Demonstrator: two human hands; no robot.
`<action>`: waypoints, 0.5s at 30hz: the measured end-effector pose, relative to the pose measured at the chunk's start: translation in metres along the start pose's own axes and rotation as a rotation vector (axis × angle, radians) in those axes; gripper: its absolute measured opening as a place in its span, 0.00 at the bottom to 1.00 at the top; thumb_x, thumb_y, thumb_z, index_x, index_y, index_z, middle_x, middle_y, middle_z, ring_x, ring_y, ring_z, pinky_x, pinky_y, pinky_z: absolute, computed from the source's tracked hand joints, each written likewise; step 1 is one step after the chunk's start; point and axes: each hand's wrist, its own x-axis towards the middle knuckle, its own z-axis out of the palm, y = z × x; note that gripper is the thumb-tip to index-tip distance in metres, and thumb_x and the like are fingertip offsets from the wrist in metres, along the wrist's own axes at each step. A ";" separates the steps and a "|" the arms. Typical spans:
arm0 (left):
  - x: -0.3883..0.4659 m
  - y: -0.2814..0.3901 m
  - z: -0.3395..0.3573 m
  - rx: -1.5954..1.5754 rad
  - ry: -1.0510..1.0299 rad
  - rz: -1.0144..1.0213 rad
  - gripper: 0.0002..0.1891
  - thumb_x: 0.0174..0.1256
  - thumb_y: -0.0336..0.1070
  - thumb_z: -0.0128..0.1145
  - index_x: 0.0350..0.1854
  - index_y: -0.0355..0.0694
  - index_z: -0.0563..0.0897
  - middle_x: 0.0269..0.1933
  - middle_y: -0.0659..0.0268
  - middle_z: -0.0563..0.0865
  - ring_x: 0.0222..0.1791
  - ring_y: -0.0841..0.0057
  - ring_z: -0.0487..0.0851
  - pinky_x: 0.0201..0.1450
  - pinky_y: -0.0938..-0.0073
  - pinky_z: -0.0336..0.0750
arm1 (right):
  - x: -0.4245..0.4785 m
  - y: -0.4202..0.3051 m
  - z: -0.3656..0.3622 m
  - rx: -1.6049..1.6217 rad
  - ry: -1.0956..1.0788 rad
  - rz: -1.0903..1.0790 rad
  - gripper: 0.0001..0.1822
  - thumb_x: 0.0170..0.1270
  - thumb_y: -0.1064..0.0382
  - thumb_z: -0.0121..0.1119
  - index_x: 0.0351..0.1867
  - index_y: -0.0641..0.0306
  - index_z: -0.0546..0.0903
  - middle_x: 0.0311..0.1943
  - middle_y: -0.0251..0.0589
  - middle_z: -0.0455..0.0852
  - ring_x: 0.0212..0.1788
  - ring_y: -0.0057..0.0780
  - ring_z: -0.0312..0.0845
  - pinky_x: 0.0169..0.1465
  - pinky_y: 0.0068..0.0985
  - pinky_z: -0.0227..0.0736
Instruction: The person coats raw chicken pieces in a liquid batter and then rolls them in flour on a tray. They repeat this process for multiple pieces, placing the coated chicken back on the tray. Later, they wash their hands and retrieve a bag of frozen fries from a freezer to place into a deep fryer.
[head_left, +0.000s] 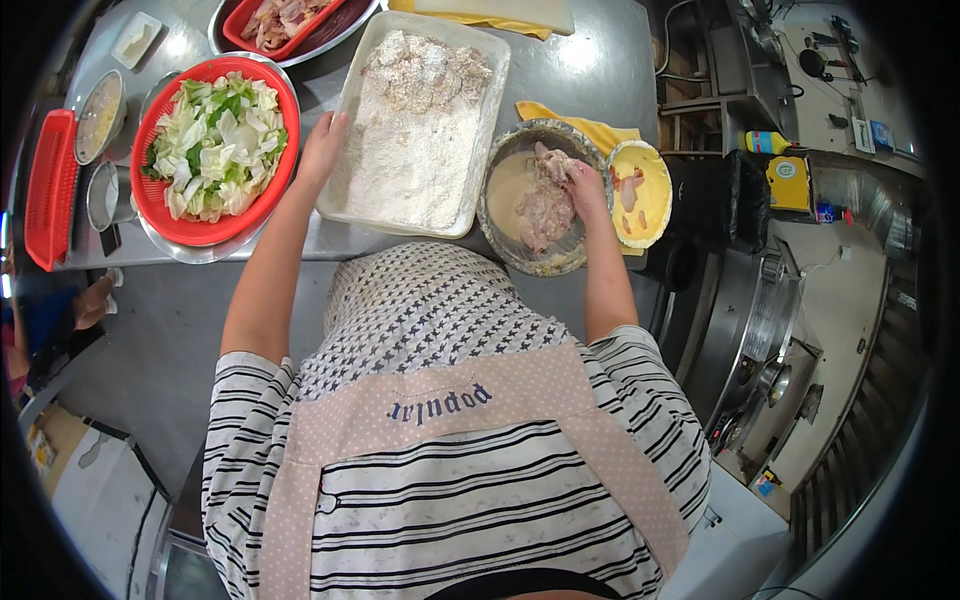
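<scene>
My left hand (328, 142) is at the left rim of a white plastic tray (491, 56), its fingers against the edge. White flour (405, 172) covers the tray's floor, and flour-coated meat pieces (427, 71) are heaped at the far end. To the right stands a round metal bowl (491, 232) of pale batter (506, 191) with raw meat (540, 214) in it. My right hand (586, 184) is inside this bowl, gripping a batter-wet piece of raw meat (553, 161). Touching the bowl's right side is a yellow bowl (660, 199) with a few small meat pieces.
A red colander (140, 161) of chopped lettuce stands left, beside small bowls and a red basket (49, 187). Behind are a steel basin (352, 26) holding a red container of raw meat, and a cutting board (525, 11). A yellow cloth (592, 129) lies behind the bowls. Another person (90, 300) is far left.
</scene>
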 end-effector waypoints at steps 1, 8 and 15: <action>-0.002 0.003 -0.001 -0.011 -0.016 -0.011 0.24 0.66 0.48 0.45 0.52 0.30 0.71 0.47 0.52 0.79 0.49 0.68 0.75 0.53 0.72 0.65 | -0.005 -0.007 0.004 0.038 -0.019 -0.017 0.11 0.61 0.67 0.50 0.43 0.68 0.77 0.40 0.39 0.81 0.42 0.26 0.76 0.47 0.25 0.71; -0.008 0.019 -0.001 -0.076 -0.050 -0.038 0.23 0.66 0.47 0.45 0.52 0.31 0.71 0.45 0.55 0.79 0.45 0.72 0.75 0.52 0.73 0.66 | -0.006 -0.022 0.009 0.493 -0.084 0.079 0.11 0.60 0.69 0.49 0.43 0.67 0.75 0.41 0.41 0.80 0.45 0.30 0.76 0.48 0.29 0.72; -0.010 0.021 -0.002 -0.067 -0.026 -0.034 0.22 0.66 0.47 0.46 0.51 0.31 0.72 0.44 0.56 0.80 0.45 0.73 0.75 0.51 0.74 0.66 | -0.014 -0.021 0.030 0.227 -0.093 -0.026 0.11 0.58 0.72 0.49 0.43 0.69 0.74 0.38 0.41 0.81 0.43 0.30 0.77 0.48 0.28 0.74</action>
